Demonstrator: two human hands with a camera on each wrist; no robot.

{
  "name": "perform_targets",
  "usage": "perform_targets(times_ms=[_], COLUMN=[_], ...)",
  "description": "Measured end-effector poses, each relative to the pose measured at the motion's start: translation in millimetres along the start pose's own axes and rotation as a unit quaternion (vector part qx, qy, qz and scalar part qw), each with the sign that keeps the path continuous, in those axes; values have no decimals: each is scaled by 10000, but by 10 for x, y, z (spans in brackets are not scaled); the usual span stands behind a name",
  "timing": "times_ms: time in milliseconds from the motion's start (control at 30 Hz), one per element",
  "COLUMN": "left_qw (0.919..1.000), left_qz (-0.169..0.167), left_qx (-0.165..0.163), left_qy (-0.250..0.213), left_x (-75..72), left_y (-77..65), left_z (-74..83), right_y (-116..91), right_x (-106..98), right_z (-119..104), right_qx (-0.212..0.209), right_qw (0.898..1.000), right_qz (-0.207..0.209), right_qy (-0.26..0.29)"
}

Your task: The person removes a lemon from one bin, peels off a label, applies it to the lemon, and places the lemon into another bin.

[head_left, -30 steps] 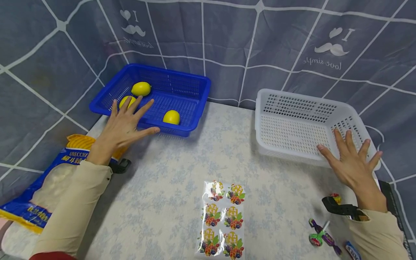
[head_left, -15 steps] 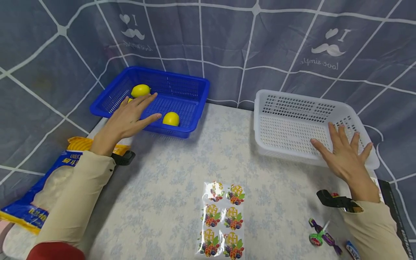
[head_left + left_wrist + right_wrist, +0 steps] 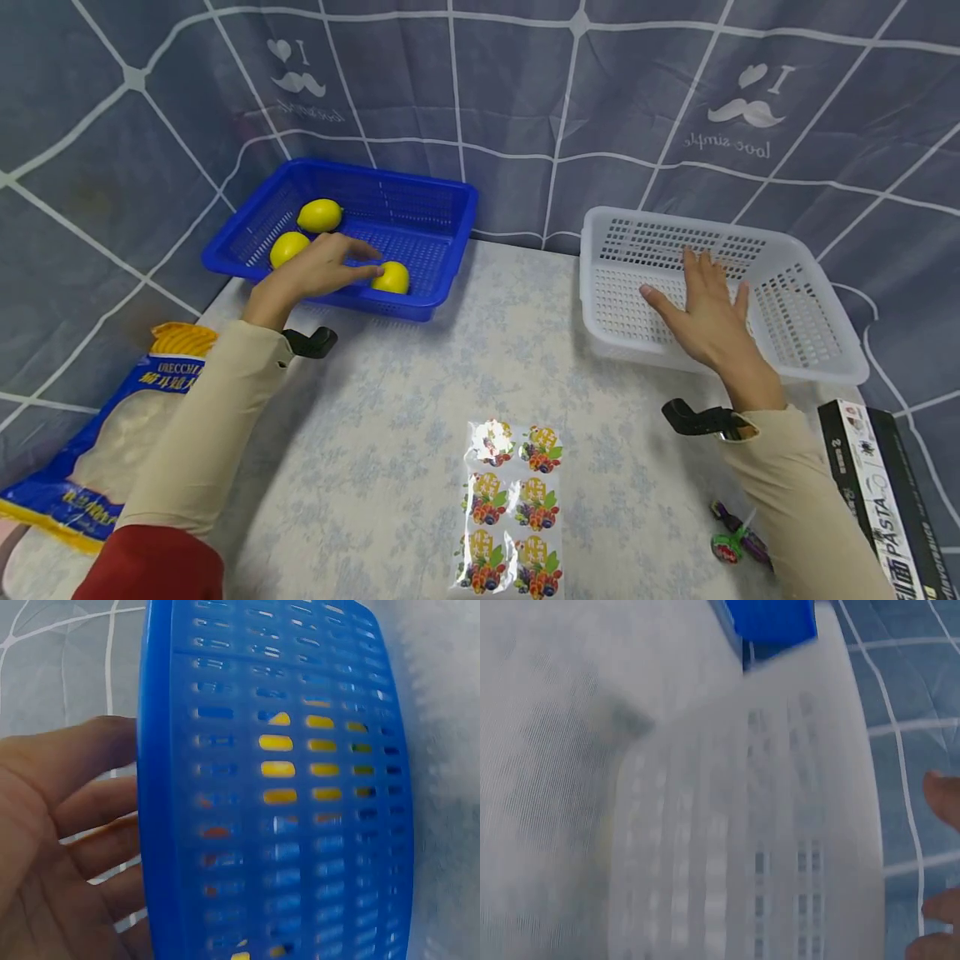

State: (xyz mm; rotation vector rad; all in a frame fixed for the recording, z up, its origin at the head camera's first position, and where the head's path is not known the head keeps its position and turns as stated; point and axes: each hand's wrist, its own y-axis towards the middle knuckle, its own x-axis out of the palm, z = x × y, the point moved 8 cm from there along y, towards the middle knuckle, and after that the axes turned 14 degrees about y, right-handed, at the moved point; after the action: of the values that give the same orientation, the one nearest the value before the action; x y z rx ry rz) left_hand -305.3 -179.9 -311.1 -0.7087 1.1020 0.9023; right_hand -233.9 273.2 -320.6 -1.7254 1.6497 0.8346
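Note:
Three yellow lemons lie in a blue plastic basket (image 3: 438,293) at the back left: one near the back (image 3: 320,215), a left lemon (image 3: 288,248) and a front lemon (image 3: 391,277). My left hand (image 3: 318,265) reaches over the basket's front rim, its thumb tip by the front lemon's left edge; contact is unclear. In the left wrist view, yellow shows through the slots of the basket wall (image 3: 300,900), with the fingers beyond the rim. My right hand (image 3: 708,321), fingers extended, is over the front of a white plastic basket (image 3: 817,337), holding nothing.
A sheet of fruit stickers (image 3: 513,508) lies front centre. Blue-and-yellow pasta bag (image 3: 127,433) sits left, under the left arm. A pasta box (image 3: 873,492) is at the right edge. A lollipop (image 3: 726,547) and purple-wrapped candy (image 3: 753,546) lie near the right forearm.
My left hand has moved right and lowered toward the front lemon, uncovering the left one. My right hand has moved left across the white basket, and more of the pasta box shows.

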Motion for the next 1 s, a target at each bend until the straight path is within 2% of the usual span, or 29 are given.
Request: perform_targets(times_ms=[167,333,467,700,867,1000], left_qw=[9997,9990,9986,9972,9954,9928], left_qz=[-231,-457,-521,-710,-891,-1079], left_qx=[27,-3,-19,-149,-217,-176], left_qy=[-110,-14,122,162,260,483], left_x=[65,135,177,255,341,422], left_y=[93,181,253,380,473,555], left_z=[24,21,30,26,35,45], right_y=[188,371,458,557,578,548], right_x=[249,538,809,1341,1733,1942], right_z=[-443,-872,-1178,-1547,-1736,-1828], right_qx=[-387,-813,-976,-783,-638,-562], right_qw=[9990,9961,9920,9787,9686,9636], right_qz=[-117,-201,-449,-1009,-1390,-1508], right_qy=[215,284,668,1609,1958,2134])
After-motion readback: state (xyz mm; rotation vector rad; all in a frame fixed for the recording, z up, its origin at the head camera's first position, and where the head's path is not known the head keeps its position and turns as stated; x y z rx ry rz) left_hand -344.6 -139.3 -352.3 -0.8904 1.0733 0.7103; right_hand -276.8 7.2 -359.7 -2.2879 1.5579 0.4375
